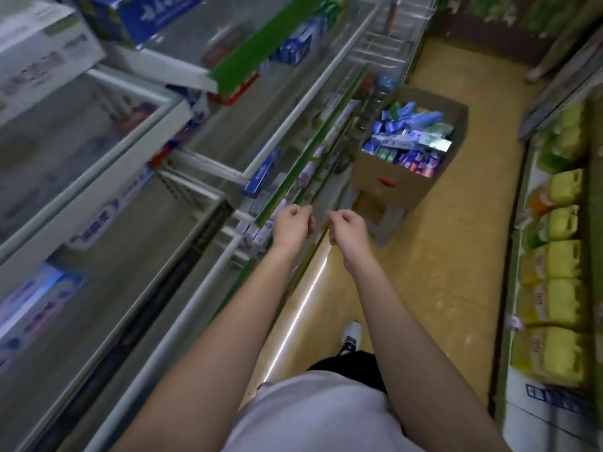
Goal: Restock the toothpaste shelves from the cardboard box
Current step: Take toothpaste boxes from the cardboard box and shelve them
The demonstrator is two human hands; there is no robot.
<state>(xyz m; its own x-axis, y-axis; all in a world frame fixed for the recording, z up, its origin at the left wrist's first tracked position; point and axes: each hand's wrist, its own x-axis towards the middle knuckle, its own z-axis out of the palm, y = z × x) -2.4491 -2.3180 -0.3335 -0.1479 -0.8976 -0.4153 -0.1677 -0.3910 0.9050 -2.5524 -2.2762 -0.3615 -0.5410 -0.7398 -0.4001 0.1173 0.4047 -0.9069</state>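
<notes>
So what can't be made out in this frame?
- Head view: labels on the shelves are smeared by motion blur.
- Cardboard box: only the top layer of toothpaste shows; its walls hide the rest.
- Left hand and right hand: curled fingers face away, so the grip is unclear.
</notes>
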